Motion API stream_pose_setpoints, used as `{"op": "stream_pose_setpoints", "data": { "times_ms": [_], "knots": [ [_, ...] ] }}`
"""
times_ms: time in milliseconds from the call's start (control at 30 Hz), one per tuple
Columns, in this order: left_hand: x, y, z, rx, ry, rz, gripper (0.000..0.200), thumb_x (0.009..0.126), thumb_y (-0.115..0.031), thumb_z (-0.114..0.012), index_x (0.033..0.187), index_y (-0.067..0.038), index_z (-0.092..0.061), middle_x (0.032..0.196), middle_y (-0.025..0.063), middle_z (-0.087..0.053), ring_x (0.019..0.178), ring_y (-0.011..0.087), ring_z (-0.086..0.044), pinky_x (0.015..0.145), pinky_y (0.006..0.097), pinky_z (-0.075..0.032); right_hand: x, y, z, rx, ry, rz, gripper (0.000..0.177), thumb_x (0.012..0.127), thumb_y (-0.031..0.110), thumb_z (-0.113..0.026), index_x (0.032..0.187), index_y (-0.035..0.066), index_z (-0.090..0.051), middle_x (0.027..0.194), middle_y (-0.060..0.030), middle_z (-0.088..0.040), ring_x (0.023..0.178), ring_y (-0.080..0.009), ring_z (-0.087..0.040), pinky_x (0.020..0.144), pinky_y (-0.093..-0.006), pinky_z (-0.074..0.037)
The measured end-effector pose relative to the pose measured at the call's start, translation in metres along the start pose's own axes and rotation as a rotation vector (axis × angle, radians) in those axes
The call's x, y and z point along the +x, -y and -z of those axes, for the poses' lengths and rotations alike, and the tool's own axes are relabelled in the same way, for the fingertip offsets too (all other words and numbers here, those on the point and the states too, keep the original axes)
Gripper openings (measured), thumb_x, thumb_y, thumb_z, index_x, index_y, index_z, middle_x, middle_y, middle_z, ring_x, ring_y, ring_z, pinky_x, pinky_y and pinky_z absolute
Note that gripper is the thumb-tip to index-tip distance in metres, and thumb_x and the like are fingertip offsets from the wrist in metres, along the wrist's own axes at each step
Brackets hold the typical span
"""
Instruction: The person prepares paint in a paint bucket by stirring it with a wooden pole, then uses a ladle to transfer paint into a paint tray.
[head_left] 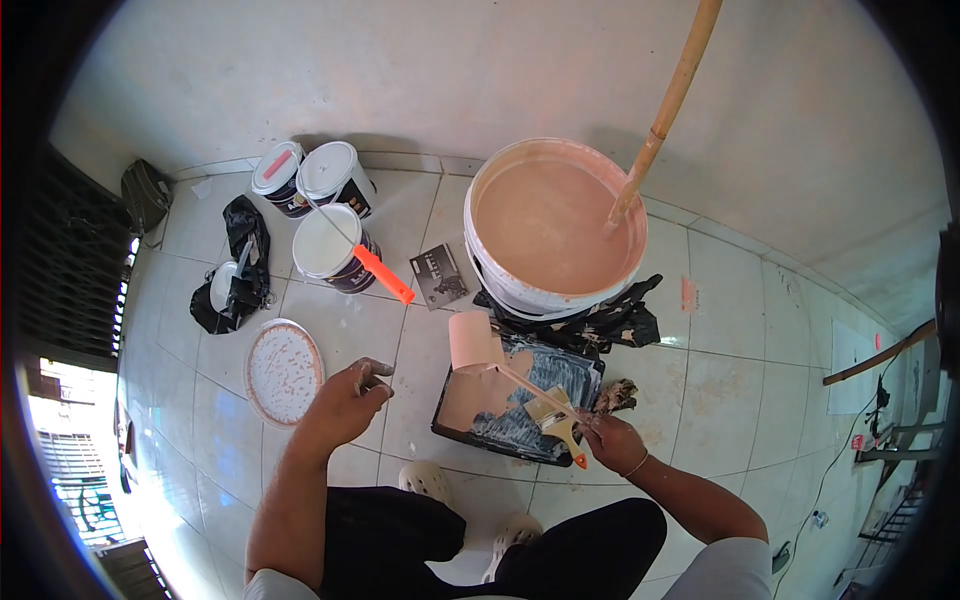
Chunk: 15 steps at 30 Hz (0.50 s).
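Observation:
My right hand (612,444) is closed round the handle of a paint roller (476,342), whose pinkish sleeve is over the upper left edge of a black paint tray (451,431). Pinkish paint covers the tray's left part. A flat brush (551,412) with an orange-tipped handle lies across its right part, close to my right hand. My left hand (358,396) is held in the air left of the tray, fingers curled and apart, with nothing in it. Behind the tray, a large white bucket (500,292) holds pinkish paint, and a bamboo pole (660,125) stands in it.
Three paint pails, one of them (328,241) with an orange-handled roller frame (383,274) on top, stand at the back left. A paint-spotted lid (284,373), a black plastic bag (246,230) and a dark leaflet (438,276) lie on the tiles. A crumpled rag (615,396) is beside the tray.

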<state>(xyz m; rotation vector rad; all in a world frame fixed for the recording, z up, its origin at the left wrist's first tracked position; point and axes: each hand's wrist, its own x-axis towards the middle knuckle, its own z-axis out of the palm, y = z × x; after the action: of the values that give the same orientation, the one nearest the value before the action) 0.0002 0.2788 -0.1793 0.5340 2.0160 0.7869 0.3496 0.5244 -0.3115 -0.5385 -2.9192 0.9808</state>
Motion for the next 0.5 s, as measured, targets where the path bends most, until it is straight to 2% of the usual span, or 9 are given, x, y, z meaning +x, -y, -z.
{"op": "stream_pose_setpoints", "data": {
  "times_ms": [33,167,500],
  "knots": [
    [0.001,0.001,0.000,0.008,0.000,0.002,0.033,0.086,-0.011,-0.052,0.116,0.003,-0.055,0.095,0.0108,-0.065,0.080,0.0149,-0.057,0.075,0.0285,-0.047,0.001,0.002,0.002,0.001,-0.057,0.055,0.035,0.087,0.014,-0.062,0.120,0.004,-0.060,0.076,-0.0127,-0.061,0.068,-0.0280,-0.060,0.062,-0.0381,-0.051],
    [0.001,-0.001,-0.001,0.033,0.000,0.019,0.033,0.086,-0.010,-0.052,0.116,0.002,-0.055,0.095,0.0107,-0.065,0.079,0.0150,-0.057,0.075,0.0287,-0.047,0.002,0.016,0.023,-0.024,-0.026,0.012,0.035,0.086,0.013,-0.063,0.120,0.005,-0.061,0.073,-0.0112,-0.059,0.066,-0.0268,-0.059,0.061,-0.0369,-0.051],
    [0.001,-0.001,-0.001,0.020,-0.004,0.029,0.032,0.086,-0.011,-0.053,0.116,0.002,-0.055,0.093,0.0101,-0.065,0.078,0.0145,-0.057,0.075,0.0285,-0.047,0.003,0.028,0.037,-0.071,-0.089,0.159,0.037,0.082,0.008,-0.065,0.119,0.005,-0.062,0.067,-0.0096,-0.055,0.059,-0.0243,-0.054,0.053,-0.0365,-0.047]
  ]
}}
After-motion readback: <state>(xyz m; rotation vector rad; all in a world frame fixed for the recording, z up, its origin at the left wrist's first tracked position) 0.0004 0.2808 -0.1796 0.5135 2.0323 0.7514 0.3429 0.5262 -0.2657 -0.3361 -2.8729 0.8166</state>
